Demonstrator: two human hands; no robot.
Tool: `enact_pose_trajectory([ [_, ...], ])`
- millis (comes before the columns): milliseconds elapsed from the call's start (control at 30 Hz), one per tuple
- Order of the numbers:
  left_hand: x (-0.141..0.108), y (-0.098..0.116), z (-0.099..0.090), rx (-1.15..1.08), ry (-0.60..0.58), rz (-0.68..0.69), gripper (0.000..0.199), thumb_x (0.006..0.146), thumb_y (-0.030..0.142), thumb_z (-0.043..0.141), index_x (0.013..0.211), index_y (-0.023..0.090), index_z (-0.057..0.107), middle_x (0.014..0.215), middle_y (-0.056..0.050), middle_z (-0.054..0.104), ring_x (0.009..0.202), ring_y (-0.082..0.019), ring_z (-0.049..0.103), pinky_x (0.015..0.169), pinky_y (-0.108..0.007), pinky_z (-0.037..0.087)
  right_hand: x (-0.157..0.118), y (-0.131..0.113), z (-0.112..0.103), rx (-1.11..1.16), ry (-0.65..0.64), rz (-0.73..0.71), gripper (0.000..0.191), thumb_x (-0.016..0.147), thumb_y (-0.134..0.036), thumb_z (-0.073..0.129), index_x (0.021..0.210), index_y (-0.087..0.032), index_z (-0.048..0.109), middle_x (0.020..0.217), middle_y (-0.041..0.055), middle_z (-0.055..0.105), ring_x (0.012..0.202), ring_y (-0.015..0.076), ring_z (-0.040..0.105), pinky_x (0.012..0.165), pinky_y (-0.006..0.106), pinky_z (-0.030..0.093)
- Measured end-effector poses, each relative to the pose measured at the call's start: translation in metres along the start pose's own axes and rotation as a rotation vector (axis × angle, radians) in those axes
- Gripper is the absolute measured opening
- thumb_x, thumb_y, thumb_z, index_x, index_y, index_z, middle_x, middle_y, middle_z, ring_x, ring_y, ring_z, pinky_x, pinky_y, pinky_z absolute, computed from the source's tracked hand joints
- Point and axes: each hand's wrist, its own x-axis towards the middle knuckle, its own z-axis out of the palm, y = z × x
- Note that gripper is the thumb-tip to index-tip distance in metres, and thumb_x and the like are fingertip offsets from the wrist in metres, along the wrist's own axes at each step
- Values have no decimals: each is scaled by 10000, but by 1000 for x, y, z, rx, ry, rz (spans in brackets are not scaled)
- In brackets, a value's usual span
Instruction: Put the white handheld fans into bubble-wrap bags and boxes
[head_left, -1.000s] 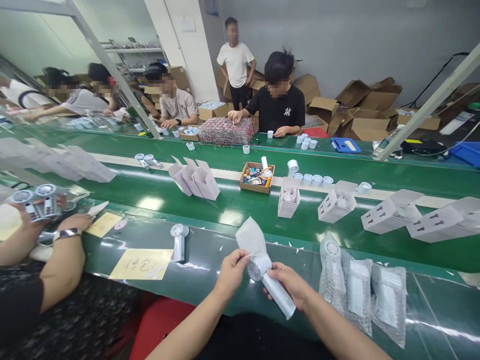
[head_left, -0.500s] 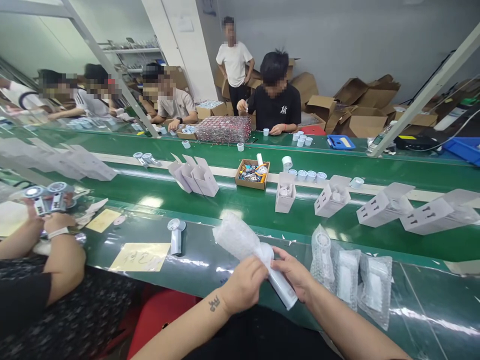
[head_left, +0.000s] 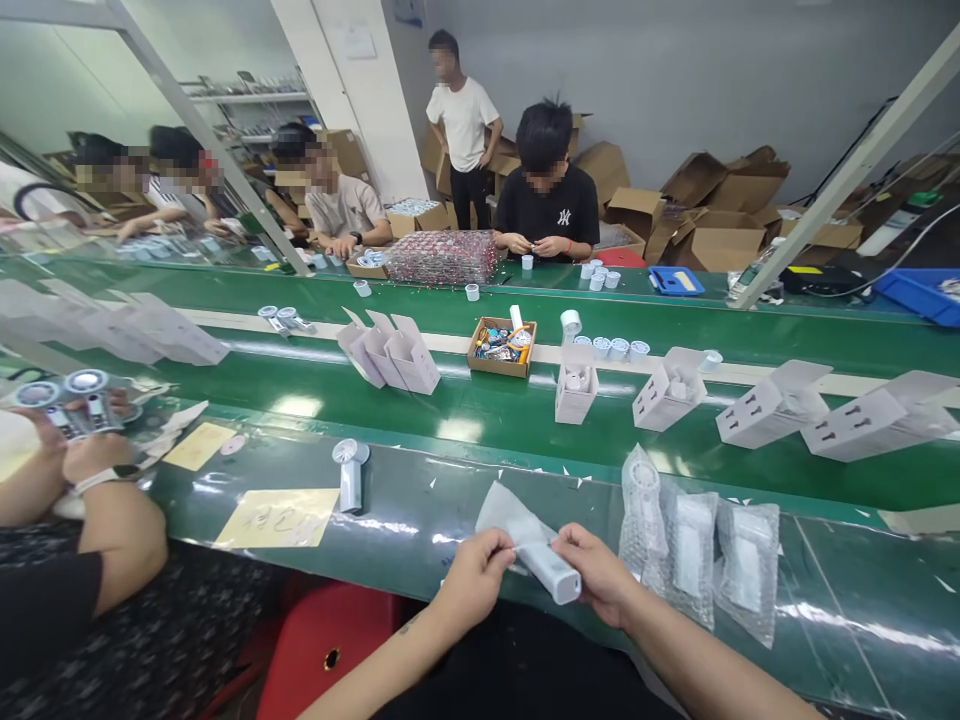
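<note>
A handheld fan (head_left: 551,574) lies tilted between my hands, its head end inside a bubble wrap bag (head_left: 510,515) and its handle end sticking out toward me. My left hand (head_left: 476,570) pinches the bag's edge on the left side. On the other side, my right hand (head_left: 596,568) has its thumb and fingers closed on the bag's rim beside the handle. Several bagged fans (head_left: 694,550) rest on the bench to the right. One unwrapped fan (head_left: 350,475) sits on the bench at the left.
Open white boxes (head_left: 671,390) stand along the green belt (head_left: 450,430), with a small carton of parts (head_left: 501,365) among them. A handwritten yellow paper (head_left: 279,518) lies at the left. Beside me a co-worker's hands (head_left: 94,450) hold fans; other people work across the belt.
The bag has been drawn further down over the fan, so less of the handle shows. Both hands have shifted along it, and the fan's free end now points more toward me.
</note>
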Motion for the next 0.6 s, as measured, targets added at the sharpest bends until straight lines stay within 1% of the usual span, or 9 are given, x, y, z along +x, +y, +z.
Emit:
enact_pose_trajectory([
  [100, 4, 11, -11, -333, 7, -238, 290, 698, 463, 595, 643, 187, 523, 535, 44, 435, 519, -112, 393, 541, -239, 315, -17, -22, -4, -296, -9, -267, 288, 755, -412, 622, 700, -229, 406, 542, -92, 507, 409, 85, 467, 427, 211, 395],
  [233, 12, 32, -34, -665, 61, -261, 359, 604, 473, 731, 646, 156, 569, 537, 46, 450, 496, -74, 371, 508, -212, 277, -32, -65, -6, -296, -128, -444, 226, 814, -422, 581, 869, -224, 487, 670, -61, 571, 477, 100, 527, 500, 244, 438],
  [267, 14, 36, -40, -741, 65, -250, 364, 589, 455, 762, 646, 150, 572, 542, 44, 456, 495, -66, 372, 500, -205, 272, -31, -73, -5, -315, -145, -487, 324, 776, -417, 643, 1000, -223, 511, 801, -19, 620, 610, 130, 591, 584, 274, 480],
  [300, 15, 39, -45, -814, 66, -240, 372, 573, 437, 790, 647, 145, 573, 554, 42, 466, 494, -58, 374, 492, -196, 268, -26, -77, -2, -358, -162, -531, 547, 697, -402, 735, 1156, -229, 492, 989, 38, 635, 793, 174, 623, 687, 312, 502],
  [367, 18, 41, -53, -925, 39, -233, 393, 548, 411, 828, 649, 140, 562, 572, 39, 474, 486, -46, 370, 478, -186, 267, -10, -80, 9, -459, -219, -598, 1038, 488, -330, 879, 1382, -265, 355, 1350, 125, 478, 1103, 262, 542, 835, 369, 484],
  [400, 20, 39, -58, -948, 13, -227, 402, 553, 419, 828, 649, 141, 553, 573, 39, 471, 479, -44, 365, 474, -185, 273, 1, -79, 19, -496, -253, -618, 1107, 442, -308, 899, 1402, -270, 348, 1407, 135, 422, 1140, 283, 515, 852, 378, 475],
  [433, 21, 37, -63, -928, -5, -209, 405, 582, 445, 808, 646, 145, 543, 567, 39, 463, 475, -46, 362, 472, -190, 286, 12, -78, 30, -520, -277, -646, 1004, 474, -314, 886, 1361, -257, 418, 1379, 132, 452, 1107, 283, 531, 841, 376, 473],
  [533, 27, 24, -88, -586, 91, -60, 376, 666, 492, 736, 782, 162, 596, 685, -3, 548, 566, -104, 469, 525, -230, 394, 41, -79, 73, -579, -267, -842, 262, 753, -337, 697, 977, -211, 645, 1030, 72, 630, 927, 226, 574, 824, 361, 450],
  [600, 31, 13, -109, -241, 197, 79, 603, 581, 456, 800, 1085, 191, 603, 1003, -78, 622, 824, -202, 583, 676, -306, 497, 49, -86, 104, -669, -251, -966, 113, 835, -307, 592, 807, -210, 641, 899, 47, 638, 895, 211, 564, 845, 363, 428],
])
